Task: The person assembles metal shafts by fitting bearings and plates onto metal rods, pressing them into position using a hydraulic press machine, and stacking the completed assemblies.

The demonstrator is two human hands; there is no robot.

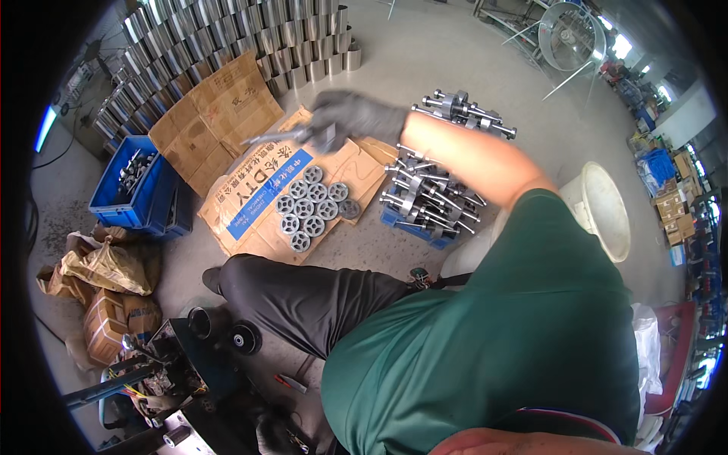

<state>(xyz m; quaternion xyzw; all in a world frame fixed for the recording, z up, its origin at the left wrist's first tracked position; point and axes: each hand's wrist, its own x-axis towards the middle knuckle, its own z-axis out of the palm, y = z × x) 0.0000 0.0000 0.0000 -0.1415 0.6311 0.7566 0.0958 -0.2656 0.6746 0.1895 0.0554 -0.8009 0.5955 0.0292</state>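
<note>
My right hand [345,121], in a dark grey glove and smeared by motion, is stretched out over a flattened cardboard sheet [227,216]. Its fingers are closed round a slim grey metal piece [277,138] whose exact kind is blurred. Below it on the cardboard lie several round spoked metal discs [314,225], grouped together. Beside my forearm, a blue crate [392,218] is heaped with metal shafts [428,193] carrying thick collars. Low in the picture, next to a dark machine [201,364], what looks like my gloved left hand [273,437] is partly visible; its fingers are unclear.
Stacked shiny metal cylinders [227,38] stand at the back left. Blue bins [125,189] with metal parts and brown paper sacks [106,262] sit on the left. A pale round tub [607,212] is at right, a large fan [570,36] farther back. Red-handled pliers [290,384] lie on the floor.
</note>
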